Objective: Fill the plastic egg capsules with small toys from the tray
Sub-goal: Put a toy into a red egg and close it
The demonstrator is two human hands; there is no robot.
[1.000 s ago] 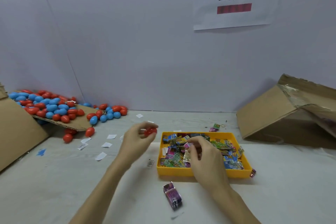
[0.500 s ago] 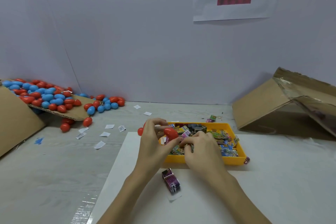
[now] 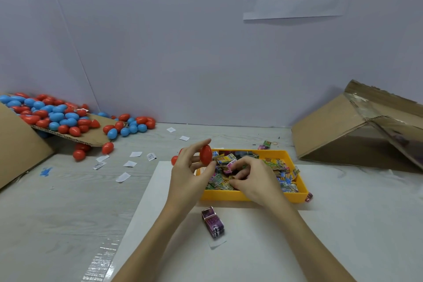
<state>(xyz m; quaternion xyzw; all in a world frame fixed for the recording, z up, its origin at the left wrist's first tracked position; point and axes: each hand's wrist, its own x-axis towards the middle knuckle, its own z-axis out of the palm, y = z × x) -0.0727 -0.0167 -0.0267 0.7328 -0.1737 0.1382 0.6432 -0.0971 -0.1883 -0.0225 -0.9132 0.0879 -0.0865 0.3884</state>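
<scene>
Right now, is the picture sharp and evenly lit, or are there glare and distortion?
Head view: soft, even light with faint shadows; wide-angle bending toward the edges; glare on the tape strip; the toys in the yellow tray look slightly blurred, their print unreadable.

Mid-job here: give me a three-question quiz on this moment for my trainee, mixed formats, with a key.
1. True or false: the left hand holds a blue egg capsule.
2. Multiple choice: where are the fingers of the right hand? A) among the small toys in the yellow tray; B) on the cardboard box; C) on the purple packet.
3. Fill in: the purple packet lies on the white sheet, on the side of the tray ____ the person.

Key: 1. False, it holds a red egg capsule. 2. A. 3. nearest.
</scene>
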